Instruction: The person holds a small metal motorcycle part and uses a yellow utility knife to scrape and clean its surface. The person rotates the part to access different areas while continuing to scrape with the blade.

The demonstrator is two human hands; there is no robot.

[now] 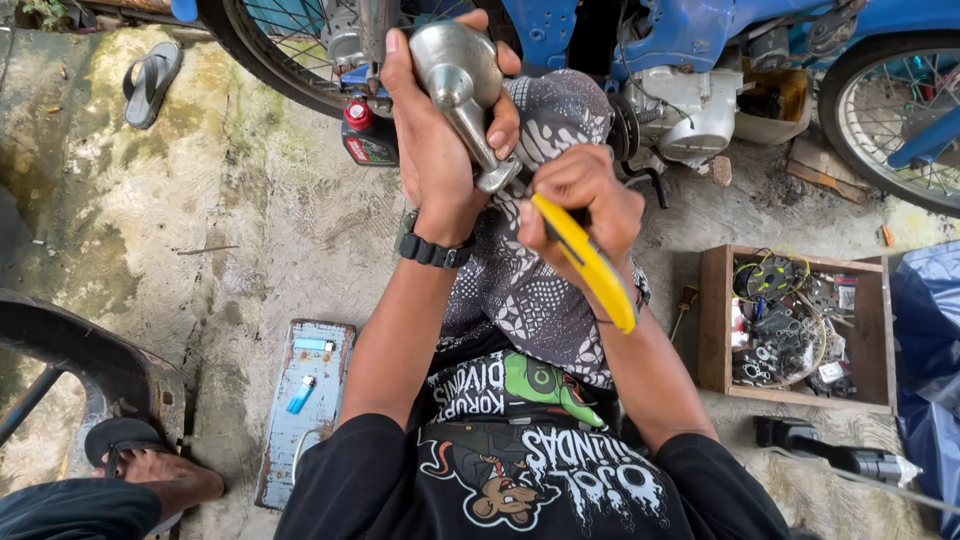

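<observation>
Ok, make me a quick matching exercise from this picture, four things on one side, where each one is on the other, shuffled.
Things:
1. metal part
2. yellow utility knife
3. blue lighter
4. wooden box

Places:
A. on the ground at the right, full of small parts
B. in the left hand
C. on the flat blue board at the left
D. in the right hand

Pairs: 1-B, 2-D, 3-C, 4-A

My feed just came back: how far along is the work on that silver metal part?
Done: the funnel-shaped silver metal part is off the blue motorbike and held up in the left hand. In hand: the right hand works a yellow utility knife at its narrow flanged end. Left: refitting; it is not yet mounted.
</observation>
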